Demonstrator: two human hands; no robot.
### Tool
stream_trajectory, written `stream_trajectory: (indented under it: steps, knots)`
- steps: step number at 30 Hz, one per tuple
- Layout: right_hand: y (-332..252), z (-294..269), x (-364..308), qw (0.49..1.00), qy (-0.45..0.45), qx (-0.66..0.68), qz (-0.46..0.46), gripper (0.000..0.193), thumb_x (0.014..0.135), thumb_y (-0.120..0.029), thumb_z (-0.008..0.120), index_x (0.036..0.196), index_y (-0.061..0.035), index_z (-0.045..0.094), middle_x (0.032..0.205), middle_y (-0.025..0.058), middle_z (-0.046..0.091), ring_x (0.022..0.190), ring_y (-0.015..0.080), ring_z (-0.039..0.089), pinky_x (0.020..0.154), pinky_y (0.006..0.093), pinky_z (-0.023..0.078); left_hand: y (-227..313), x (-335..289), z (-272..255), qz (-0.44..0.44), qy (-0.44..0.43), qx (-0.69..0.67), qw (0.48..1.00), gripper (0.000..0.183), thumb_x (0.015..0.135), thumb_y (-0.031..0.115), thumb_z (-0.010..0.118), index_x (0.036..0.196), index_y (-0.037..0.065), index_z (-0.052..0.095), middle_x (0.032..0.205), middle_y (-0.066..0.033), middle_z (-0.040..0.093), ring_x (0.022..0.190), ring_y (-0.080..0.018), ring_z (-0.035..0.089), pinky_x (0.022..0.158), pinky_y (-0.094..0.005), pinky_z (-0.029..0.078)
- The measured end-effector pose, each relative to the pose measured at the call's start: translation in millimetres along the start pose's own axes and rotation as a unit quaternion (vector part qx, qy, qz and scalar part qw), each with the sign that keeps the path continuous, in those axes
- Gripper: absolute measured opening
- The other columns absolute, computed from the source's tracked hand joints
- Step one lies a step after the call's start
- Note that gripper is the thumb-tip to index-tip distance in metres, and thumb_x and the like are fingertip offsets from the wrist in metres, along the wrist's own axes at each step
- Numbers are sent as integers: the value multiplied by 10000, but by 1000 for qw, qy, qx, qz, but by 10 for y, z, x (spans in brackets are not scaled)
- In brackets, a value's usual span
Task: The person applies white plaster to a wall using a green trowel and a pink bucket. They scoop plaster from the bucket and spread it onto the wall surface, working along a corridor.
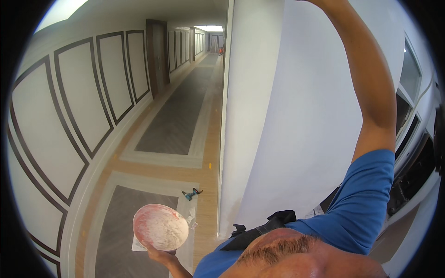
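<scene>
Plaster fills a round pink-rimmed bowl [160, 227] at the lower left of the frame, its whitish contents spread up the inner wall in smeared streaks. The left hand [160, 255] cups this bowl from beneath, fingers curled around its underside, and the bare forearm runs down to the bottom edge beside a blue sleeve [364, 204]. The bowl sits tilted slightly, its open face turned up toward the camera, above the corridor floor [174, 120].

The right arm [366, 78] rises through the upper right of the frame along a white wall [296, 116]; the right hand itself passes out of the top edge, so whether it is clenched, released or grasping anything cannot be told. The wall's corner edge runs nearly vertically through the middle of the frame.

Below the bowl, on the floor, lies a sheet of pale paper or plastic [185, 217]. Just above and to the right of it, near the foot of the wall corner, a small power tool [191, 194] in teal and black with a red part lies on the wooden boards. The floor shows grey carpet-like panels framed in pale borders. At the left of the frame, white wall panels [79, 97] with dark trim line the corridor, and a dark door [156, 55] stands farther up. A black strap or cloth [264, 227] lies over the person's shoulder at the lower middle.
</scene>
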State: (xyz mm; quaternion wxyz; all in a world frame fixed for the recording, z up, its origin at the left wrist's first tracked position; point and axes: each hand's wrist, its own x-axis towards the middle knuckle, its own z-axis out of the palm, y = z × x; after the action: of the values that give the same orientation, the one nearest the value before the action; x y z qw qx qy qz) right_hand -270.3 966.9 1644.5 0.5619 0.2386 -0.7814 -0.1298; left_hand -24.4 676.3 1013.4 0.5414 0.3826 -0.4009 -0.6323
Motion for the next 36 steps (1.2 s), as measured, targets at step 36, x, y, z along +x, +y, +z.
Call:
stream_trajectory:
  steps: [36]
  knots:
    - [336,-247,89,985,170,-17,21,384,935,-6,531,1232,-128,742,1142,206,722,1046,369,693,985,442,537,231,50,19,-21,-95,-88,991,699,1047,473,509,1423,-117,490,1338,-254,585,1123,-356,674,887,-439,607]
